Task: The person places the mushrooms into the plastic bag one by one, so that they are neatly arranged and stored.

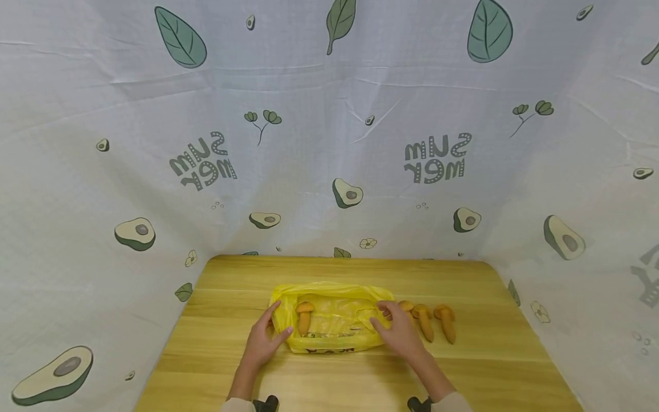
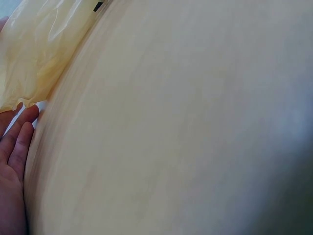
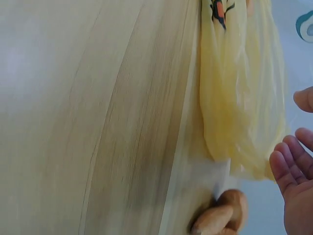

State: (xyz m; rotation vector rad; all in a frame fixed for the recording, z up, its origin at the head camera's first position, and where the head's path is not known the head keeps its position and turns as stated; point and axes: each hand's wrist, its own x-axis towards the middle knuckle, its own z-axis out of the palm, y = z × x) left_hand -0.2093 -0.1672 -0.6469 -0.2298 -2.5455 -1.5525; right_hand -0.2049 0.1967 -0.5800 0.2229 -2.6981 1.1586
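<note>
A yellow plastic bag point(image 1: 340, 344) lies on the wooden table with its wide mouth facing up. Inside, toward its left end, is an orange-brown mushroom point(image 1: 305, 320). My left hand point(image 1: 261, 342) touches the bag's left end, fingers fairly straight and thumb spread over the near side. At the other end, my right hand point(image 1: 404, 335) is beside the bag's rim, its fingers loosely bent and thumb apart, gripping nothing visible. Just right of that hand lie more mushrooms point(image 1: 445, 323), one partly hidden behind it.
The wooden table point(image 1: 231, 326) reaches back to a white cloth point(image 1: 309, 171) printed with avocados and leaves. This cloth also hangs at both sides. Dark wrist mounts point(image 1: 266, 403) show below the hands at the front.
</note>
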